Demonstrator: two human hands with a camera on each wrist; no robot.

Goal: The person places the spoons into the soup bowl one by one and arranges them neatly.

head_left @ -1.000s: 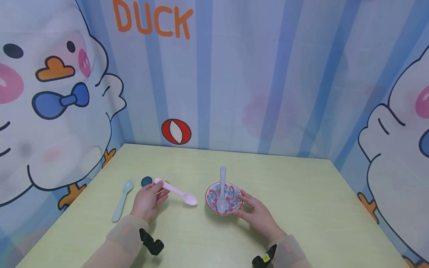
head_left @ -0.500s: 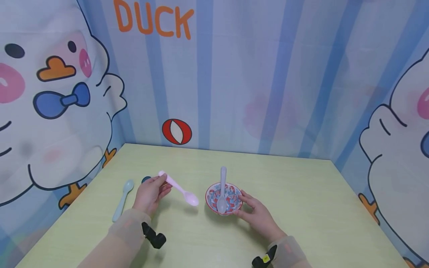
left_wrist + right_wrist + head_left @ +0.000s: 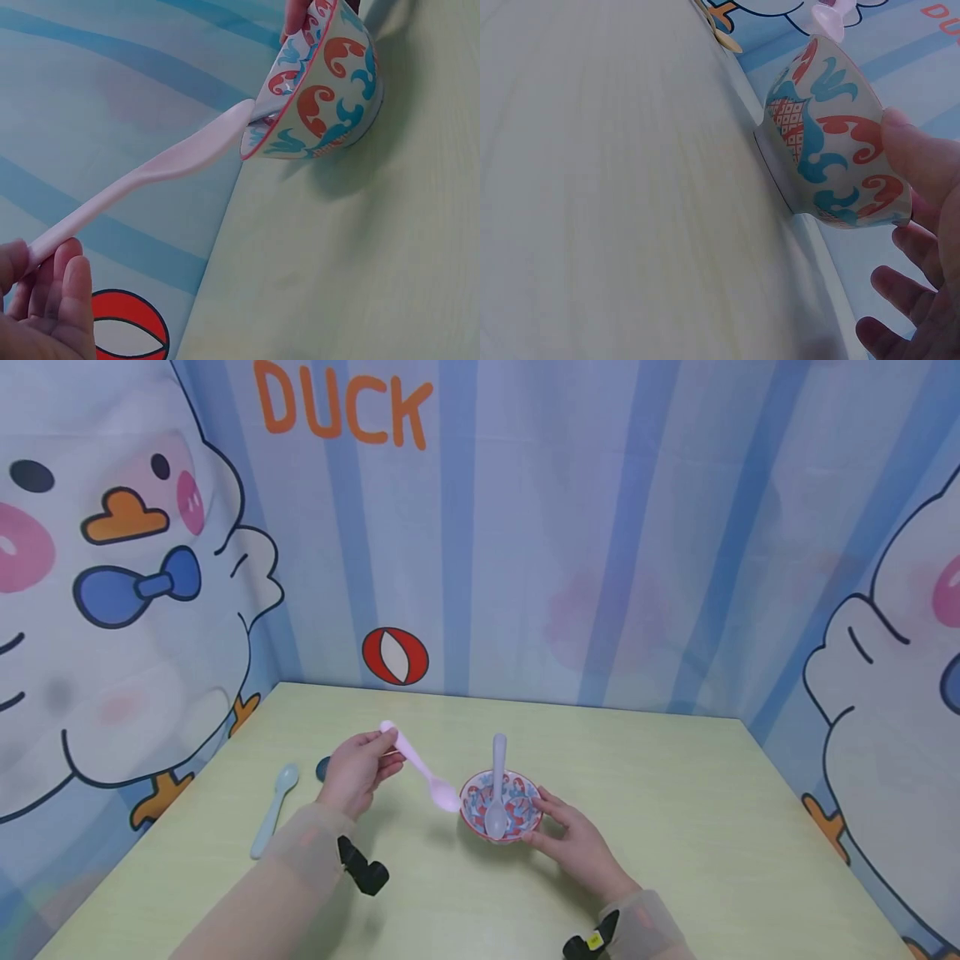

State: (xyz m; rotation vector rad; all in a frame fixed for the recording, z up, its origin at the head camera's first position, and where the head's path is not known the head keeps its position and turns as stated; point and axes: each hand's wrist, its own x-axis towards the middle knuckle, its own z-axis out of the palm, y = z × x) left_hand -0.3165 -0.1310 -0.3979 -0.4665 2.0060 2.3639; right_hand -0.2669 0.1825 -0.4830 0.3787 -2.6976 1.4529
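My left hand (image 3: 363,770) pinches a pink spoon (image 3: 418,762) by the end of its handle, holding it raised and slanting down to the right. Its scoop (image 3: 217,131) overlaps the left rim of a patterned red, blue and white bowl (image 3: 527,817). Inside the bowl leans a pale lilac spoon (image 3: 498,768), handle sticking up past the far rim. At the bowl's right side, my right hand (image 3: 577,845) grips the rim, with the thumb (image 3: 911,146) on the outer wall. The bowl (image 3: 832,142) stands upright on the table.
A light blue spoon (image 3: 275,810) lies on the table at the left. Partly hidden behind my left hand is a dark blue round thing (image 3: 323,768). The right wrist view shows a yellowish spoon end (image 3: 728,41). A printed curtain (image 3: 540,527) rises behind the table.
My left hand has moved right and away from me with the pink spoon, whose scoop now reaches the bowl's rim. My right hand and the bowl have stayed in place.
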